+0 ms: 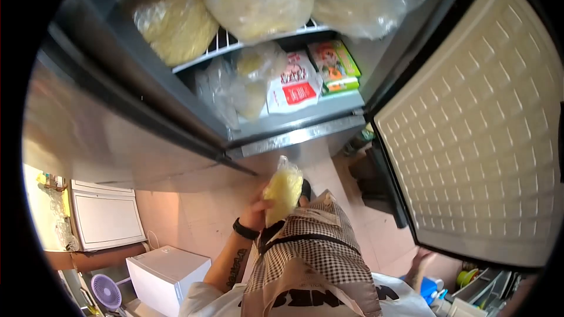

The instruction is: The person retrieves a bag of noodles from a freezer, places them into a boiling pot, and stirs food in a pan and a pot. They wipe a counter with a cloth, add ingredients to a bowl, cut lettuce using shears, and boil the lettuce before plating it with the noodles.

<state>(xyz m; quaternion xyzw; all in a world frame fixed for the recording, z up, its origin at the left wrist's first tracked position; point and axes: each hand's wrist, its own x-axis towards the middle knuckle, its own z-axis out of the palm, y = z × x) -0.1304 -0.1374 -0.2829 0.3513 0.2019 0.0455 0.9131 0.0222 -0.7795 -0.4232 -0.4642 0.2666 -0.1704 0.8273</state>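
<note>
My left hand [254,213], with a black band at the wrist, is closed on a clear plastic bag of pale yellow food [284,191]. The bag hangs upright in front of my apron, below the open fridge compartment; what the food is I cannot make out. At the outer edge of the open fridge door [476,141], my right hand [424,253] shows only in part. It is at or touching that edge, and its fingers are mostly hidden.
Large bags of yellow food [258,0] sit on the wire shelf [223,44]. Beneath are a white-and-red package [294,82], a green box [335,64] and small clear bags [252,82]. A white box [168,276] and purple fan [106,291] stand lower left.
</note>
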